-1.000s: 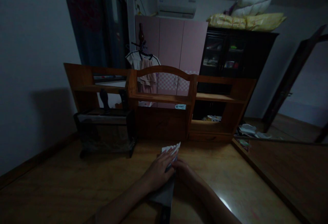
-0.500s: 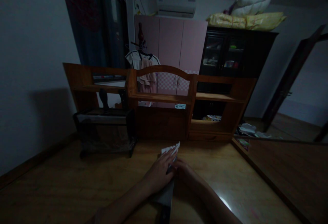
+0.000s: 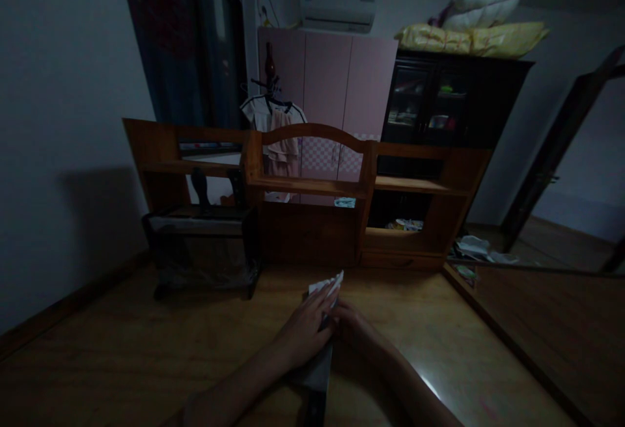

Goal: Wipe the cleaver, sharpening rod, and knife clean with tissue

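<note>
A wide-bladed kitchen knife [image 3: 316,373] lies on the wooden tabletop, its black handle at the bottom of the view and its blade running away from me. My left hand [image 3: 306,323] rests over the blade with fingers stretched forward, holding a folded white tissue or cloth [image 3: 319,286] against it. The tissue's pointed end sticks out past the fingertips. At the blade's right edge, my right hand [image 3: 349,319] has its fingers curled in and touching the knife near the left thumb. The blade's middle and far part are largely hidden by the hands.
A dark knife holder [image 3: 200,254] with black-handled tools stands at the left of the wooden tabletop [image 3: 146,355]. Behind it runs a wooden shelf unit [image 3: 312,186]. A raised wooden edge [image 3: 502,342] borders the right side.
The view has shifted very slightly. Both hands, the tissue and the knife stay in nearly the same places.
</note>
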`<state>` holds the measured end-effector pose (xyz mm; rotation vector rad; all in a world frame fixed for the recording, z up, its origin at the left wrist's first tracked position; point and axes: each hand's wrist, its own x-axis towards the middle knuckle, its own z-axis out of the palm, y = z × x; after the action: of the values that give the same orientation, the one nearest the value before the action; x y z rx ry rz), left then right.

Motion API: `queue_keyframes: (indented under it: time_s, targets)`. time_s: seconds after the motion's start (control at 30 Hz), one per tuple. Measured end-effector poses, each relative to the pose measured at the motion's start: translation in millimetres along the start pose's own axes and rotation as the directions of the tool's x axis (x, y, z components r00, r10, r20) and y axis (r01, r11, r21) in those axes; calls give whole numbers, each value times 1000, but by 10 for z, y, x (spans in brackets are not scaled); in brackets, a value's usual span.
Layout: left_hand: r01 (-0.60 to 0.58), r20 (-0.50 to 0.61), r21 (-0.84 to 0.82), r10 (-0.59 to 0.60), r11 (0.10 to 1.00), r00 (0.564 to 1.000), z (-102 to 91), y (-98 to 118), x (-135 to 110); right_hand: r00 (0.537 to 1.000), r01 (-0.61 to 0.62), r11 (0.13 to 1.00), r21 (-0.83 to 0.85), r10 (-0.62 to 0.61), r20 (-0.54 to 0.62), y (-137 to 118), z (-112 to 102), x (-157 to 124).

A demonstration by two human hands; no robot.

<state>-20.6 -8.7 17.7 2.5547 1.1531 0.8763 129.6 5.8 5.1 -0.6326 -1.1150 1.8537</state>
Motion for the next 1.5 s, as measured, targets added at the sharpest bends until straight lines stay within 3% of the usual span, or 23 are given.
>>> queue_keyframes:
  time_s: [0.5,0.8,1.1,1.5]
  targets:
    - [3,-17,60,-2,998,1000,43,-37,-3,996,42,999,25,-40,-80,28,21,24]
    - [170,-54,169,-163,971,985,102,-130,-37,998,-1,998,64,4,-59,154,-135,109]
    - [354,-103,151,-342,923,934,106,-199,-35,994,-43,998,54,48,-97,128,-104,88]
    - [283,-131,109,-268,953,954,134,-243,-38,994,-1,999,35,5,-113,22,16,-15]
